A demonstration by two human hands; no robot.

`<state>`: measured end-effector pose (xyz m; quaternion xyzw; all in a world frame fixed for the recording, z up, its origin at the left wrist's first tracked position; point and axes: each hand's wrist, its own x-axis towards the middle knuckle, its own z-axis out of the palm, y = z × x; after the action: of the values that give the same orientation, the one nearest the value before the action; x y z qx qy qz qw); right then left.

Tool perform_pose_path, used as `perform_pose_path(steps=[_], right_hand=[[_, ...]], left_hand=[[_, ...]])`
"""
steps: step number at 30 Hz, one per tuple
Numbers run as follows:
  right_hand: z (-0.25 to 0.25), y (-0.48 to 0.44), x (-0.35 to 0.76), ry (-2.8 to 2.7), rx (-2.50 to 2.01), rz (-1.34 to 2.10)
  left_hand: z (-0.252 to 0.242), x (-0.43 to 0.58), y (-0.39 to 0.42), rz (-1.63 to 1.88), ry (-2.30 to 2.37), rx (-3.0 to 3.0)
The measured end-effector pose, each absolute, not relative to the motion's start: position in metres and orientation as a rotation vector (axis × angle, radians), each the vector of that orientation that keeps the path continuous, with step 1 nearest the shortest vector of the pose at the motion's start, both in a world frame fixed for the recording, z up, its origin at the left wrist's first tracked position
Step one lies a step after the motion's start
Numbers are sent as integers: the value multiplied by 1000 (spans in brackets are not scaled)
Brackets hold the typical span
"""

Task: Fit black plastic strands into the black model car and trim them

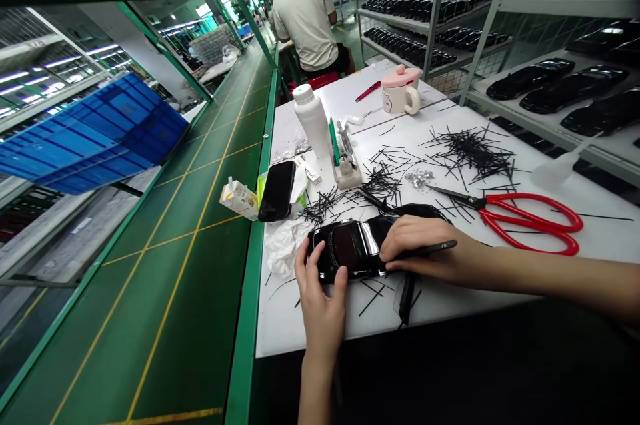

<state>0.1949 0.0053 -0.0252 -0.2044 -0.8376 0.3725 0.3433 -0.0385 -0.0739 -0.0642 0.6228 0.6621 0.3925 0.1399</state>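
A glossy black model car (pixel 345 245) lies on the white tabletop (pixel 290 338), its doors standing out at the sides. My left hand (pixel 323 295) rests on the car's left end, fingers spread over the body and the thumb at its near edge. Pinched in my right hand (pixel 423 245) is a slim black tool (pixel 440 247); this hand leans on the car's right part and hides some of it, along with the tool's tip. Thin black strips (pixel 383 178) lie scattered behind the car, and a few more lie in front of it.
Red-handled scissors (pixel 530 218) lie at the right. Behind the car are a phone (pixel 277 190), crumpled tissue (pixel 285 245), a white bottle (pixel 313 122) and a lidded mug (pixel 400 92). A green conveyor (pixel 175 245) runs along the left. A person (pixel 307 18) sits farther back.
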Motion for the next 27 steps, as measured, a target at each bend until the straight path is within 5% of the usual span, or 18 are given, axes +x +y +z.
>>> perform_pose_path(steps=[19,27], right_hand=[[0,27,190,-2384,-631,1176],[2,33,196,-2238,-717,1441]], left_hand=[[-65,-39,-73,1133,1907,1829],[-59,-28,-84,1321,1708,2548]])
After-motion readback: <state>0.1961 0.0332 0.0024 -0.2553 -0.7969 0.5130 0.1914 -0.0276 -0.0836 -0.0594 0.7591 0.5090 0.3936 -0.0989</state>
